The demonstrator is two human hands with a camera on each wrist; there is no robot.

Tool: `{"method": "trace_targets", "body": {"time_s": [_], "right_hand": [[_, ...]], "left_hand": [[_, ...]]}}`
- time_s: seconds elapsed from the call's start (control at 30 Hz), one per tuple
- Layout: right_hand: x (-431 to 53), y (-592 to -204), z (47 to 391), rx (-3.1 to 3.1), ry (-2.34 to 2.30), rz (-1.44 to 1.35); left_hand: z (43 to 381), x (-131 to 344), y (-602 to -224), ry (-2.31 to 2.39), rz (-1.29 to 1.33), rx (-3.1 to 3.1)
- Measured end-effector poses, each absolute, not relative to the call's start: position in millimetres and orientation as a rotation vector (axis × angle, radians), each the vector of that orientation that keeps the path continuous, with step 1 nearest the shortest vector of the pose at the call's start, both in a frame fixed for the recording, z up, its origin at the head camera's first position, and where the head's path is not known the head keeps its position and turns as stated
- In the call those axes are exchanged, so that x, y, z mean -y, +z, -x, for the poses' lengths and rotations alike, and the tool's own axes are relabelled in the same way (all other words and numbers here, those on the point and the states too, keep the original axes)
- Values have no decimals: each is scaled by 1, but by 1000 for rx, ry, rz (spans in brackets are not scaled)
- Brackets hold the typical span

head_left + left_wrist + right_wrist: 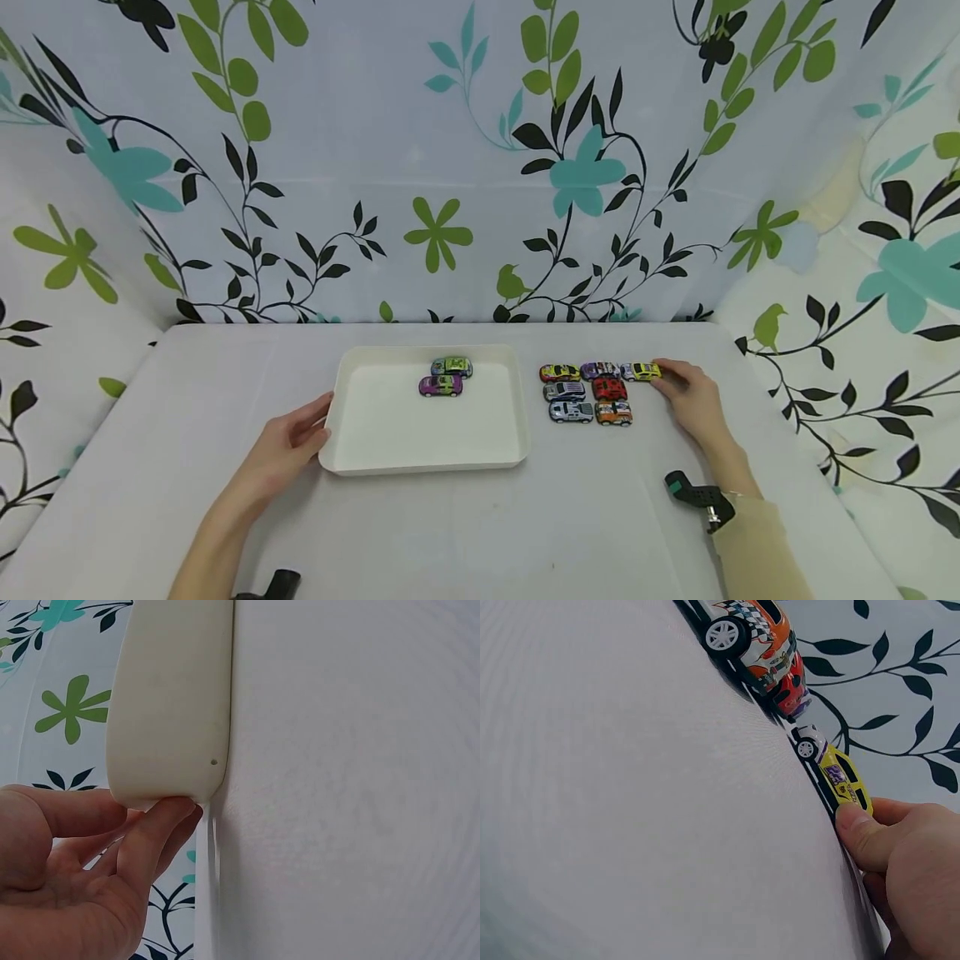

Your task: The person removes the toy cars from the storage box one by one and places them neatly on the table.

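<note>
My right hand (692, 403) pinches the rear end of a yellow toy car (640, 372) at the back right of the group; in the right wrist view the thumb lies along the side of that yellow car (845, 778). My left hand (279, 450) touches the left end of a white tray (427, 450), its thumb and fingers at the rim. The left wrist view shows the fingertips against the tray's end wall (169, 712). Inside the tray sit a green toy car (452, 367) and a purple toy car (441, 385), side by side near the back.
Several more toy cars stand close together right of the tray: a yellow-and-red one (559, 372), a purple one (600, 370), a red one (609, 388), an orange one (613, 412) and two silver ones, one in front (572, 412). A patterned curtain (360, 167) hangs behind the white table (465, 533).
</note>
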State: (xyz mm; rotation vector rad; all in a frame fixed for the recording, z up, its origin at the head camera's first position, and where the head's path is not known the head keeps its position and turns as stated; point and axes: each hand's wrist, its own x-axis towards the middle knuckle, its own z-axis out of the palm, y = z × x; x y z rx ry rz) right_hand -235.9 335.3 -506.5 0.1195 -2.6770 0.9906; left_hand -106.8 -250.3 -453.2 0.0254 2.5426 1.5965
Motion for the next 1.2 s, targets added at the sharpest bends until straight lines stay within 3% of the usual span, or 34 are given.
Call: {"method": "trace_targets", "body": {"time_s": [0.83, 1.2], "right_hand": [[-338, -497, 230, 2653, 1172, -6], [-279, -457, 222, 2635, 1124, -192]], "left_hand": [[111, 249, -449, 1629, -8, -2501], [106, 249, -451, 1613, 36, -2499]]}}
